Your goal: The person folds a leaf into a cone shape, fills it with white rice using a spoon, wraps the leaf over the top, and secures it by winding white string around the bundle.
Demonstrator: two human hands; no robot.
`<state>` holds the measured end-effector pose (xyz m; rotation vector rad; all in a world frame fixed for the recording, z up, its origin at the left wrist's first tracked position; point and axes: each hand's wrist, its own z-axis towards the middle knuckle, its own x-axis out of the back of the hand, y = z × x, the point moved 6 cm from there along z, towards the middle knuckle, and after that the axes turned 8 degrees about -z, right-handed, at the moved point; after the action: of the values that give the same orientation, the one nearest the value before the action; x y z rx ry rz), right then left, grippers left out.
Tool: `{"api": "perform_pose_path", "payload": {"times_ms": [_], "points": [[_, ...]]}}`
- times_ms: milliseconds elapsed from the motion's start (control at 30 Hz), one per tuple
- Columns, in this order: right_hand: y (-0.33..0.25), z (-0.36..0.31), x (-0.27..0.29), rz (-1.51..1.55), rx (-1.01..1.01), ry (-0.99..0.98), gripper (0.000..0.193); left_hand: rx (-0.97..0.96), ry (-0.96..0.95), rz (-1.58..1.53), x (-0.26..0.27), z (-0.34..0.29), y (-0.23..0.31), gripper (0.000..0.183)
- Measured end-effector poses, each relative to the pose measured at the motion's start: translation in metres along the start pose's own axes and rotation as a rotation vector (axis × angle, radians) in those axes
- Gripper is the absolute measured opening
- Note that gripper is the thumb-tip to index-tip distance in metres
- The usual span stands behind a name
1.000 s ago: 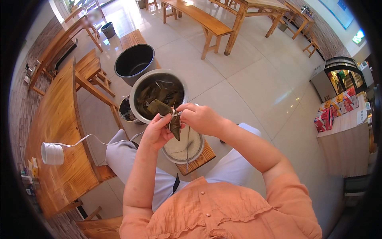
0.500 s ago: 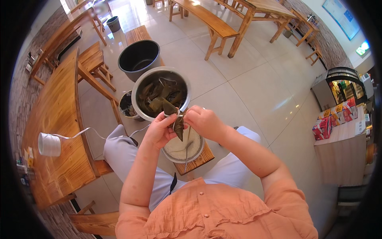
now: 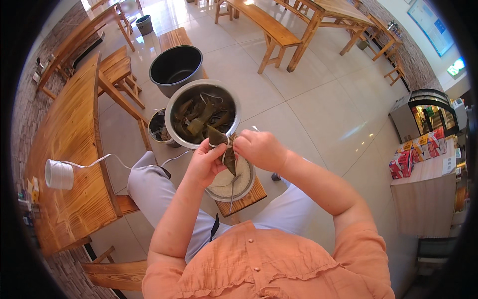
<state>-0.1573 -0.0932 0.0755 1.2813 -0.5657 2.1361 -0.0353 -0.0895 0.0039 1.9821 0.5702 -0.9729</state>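
Pinched in the fingers of my left hand (image 3: 205, 162) is a leaf-wrapped rice dumpling (image 3: 229, 162), dark green and pointed, a white flat string around its middle. My right hand (image 3: 261, 151) is closed on the string (image 3: 255, 128), whose loose end sticks up above the knuckles. Just beyond the hands stands a steel basin (image 3: 172, 107) of wet dark leaves (image 3: 200, 122). Below them is a bowl of white rice (image 3: 221, 190) with a metal spoon (image 3: 232, 195). From a white string spool (image 3: 59, 174), the strand runs over my left thigh toward my left hand.
The spool stands on a wooden table (image 3: 74, 214) at left. Behind the basin is an empty black tub (image 3: 186, 88) on a wooden bench (image 3: 175, 40); a small bucket (image 3: 159, 130) stands beside it. A counter with boxes (image 3: 423, 147) is at right.
My right hand has shifted slightly right, away from the dumpling, and the string's loose end now shows higher above it. The dumpling, still in my left hand, has moved slightly right.
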Motion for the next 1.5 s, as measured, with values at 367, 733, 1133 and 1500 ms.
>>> {"api": "perform_pose_path", "payload": {"times_ms": [367, 733, 1133, 1500], "points": [[-0.001, -0.032, -0.047, 1.729, -1.144, -0.492, 0.014, -0.836, -0.163, 1.121, -0.032, -0.031, 0.032, 0.039], [0.015, -0.011, 0.010, 1.952, -0.772, 0.006, 0.008, -1.455, -0.049, 1.191, -0.095, -0.076, 0.070, 0.053], [0.022, 0.013, 0.025, 0.871, -0.438, -0.088, 0.012, 0.155, -0.178, -0.028, -0.016, -0.013, 0.002, 0.055], [0.023, -0.027, -0.016, 1.151, -0.801, -0.348, 0.011, -0.196, -0.136, 0.292, -0.019, -0.019, 0.022, 0.057]]}}
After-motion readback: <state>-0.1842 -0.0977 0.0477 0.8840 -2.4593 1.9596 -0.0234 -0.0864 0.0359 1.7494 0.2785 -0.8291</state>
